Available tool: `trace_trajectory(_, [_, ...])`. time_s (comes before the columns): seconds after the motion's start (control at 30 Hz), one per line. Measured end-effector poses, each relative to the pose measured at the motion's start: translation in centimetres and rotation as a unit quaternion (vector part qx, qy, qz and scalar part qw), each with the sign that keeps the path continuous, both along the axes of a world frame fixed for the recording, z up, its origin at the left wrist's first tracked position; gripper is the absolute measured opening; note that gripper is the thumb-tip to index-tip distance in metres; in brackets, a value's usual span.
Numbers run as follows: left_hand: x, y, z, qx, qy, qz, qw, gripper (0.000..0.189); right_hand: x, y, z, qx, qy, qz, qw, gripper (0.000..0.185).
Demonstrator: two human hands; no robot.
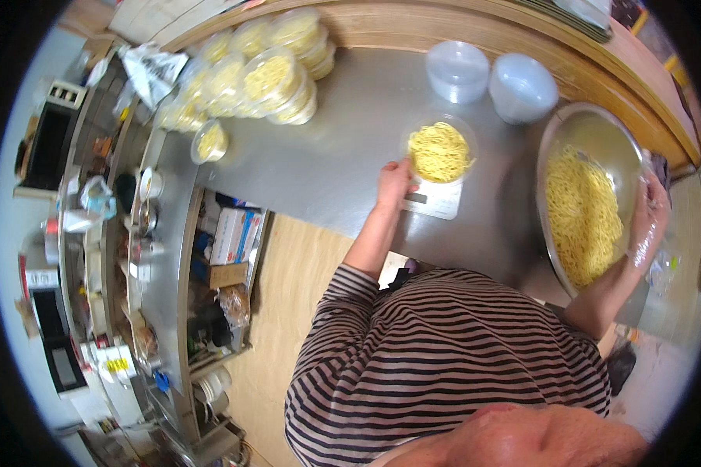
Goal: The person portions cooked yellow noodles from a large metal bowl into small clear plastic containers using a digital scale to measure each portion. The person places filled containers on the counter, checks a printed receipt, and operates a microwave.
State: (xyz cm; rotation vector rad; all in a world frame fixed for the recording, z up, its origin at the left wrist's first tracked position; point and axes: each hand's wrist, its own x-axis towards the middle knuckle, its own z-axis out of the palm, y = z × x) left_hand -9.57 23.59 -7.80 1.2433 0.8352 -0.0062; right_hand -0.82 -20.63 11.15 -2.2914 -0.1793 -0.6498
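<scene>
A round clear plastic container of yellow noodles (pixel 440 152) sits on a white digital kitchen scale (pixel 441 200). My left hand (pixel 396 182) is at the container's left edge, fingers curled against its rim. To the right, a large steel bowl (pixel 542 192) stands tilted, holding a heap of yellow noodles (pixel 584 216). My right hand (pixel 651 195), in a clear plastic glove, grips the bowl's right rim; some of its fingers are hidden. Behind the scale stand two stacks of empty clear containers (pixel 457 73), (pixel 523 87).
Stacked noodle-filled containers (pixel 277 82) stand at the back left of the steel counter (pixel 362 117), with a small noodle cup (pixel 210 142) near its edge. A wooden ledge (pixel 385 26) runs behind. Steel shelving (pixel 172 280) with boxes and bowls stands left.
</scene>
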Motion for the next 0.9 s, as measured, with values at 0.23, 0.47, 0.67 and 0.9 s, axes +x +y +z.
trace_trajectory(0.23, [-0.1,0.4,-0.6,0.010,-0.011,0.010,1.000,0.022,-1.5,2.3,-0.4,0.067,0.093,0.008,0.993,0.024])
trace_trajectory(0.47, [0.1,0.6,-1.1,-0.050,-0.064,0.056,0.995,0.013,-1.0,2.8,-2.2,-0.061,0.035,-0.016,0.997,0.018])
trace_trajectory(0.67, [-2.1,2.7,-1.8,-0.027,-0.070,0.170,0.982,0.013,0.2,-3.3,-3.8,-0.054,0.120,0.025,0.991,0.021])
trace_trajectory(0.9, [-1.9,7.3,-6.9,0.060,0.017,0.275,0.959,0.018,2.7,-4.9,-9.1,-0.161,0.097,0.041,0.981,0.021])
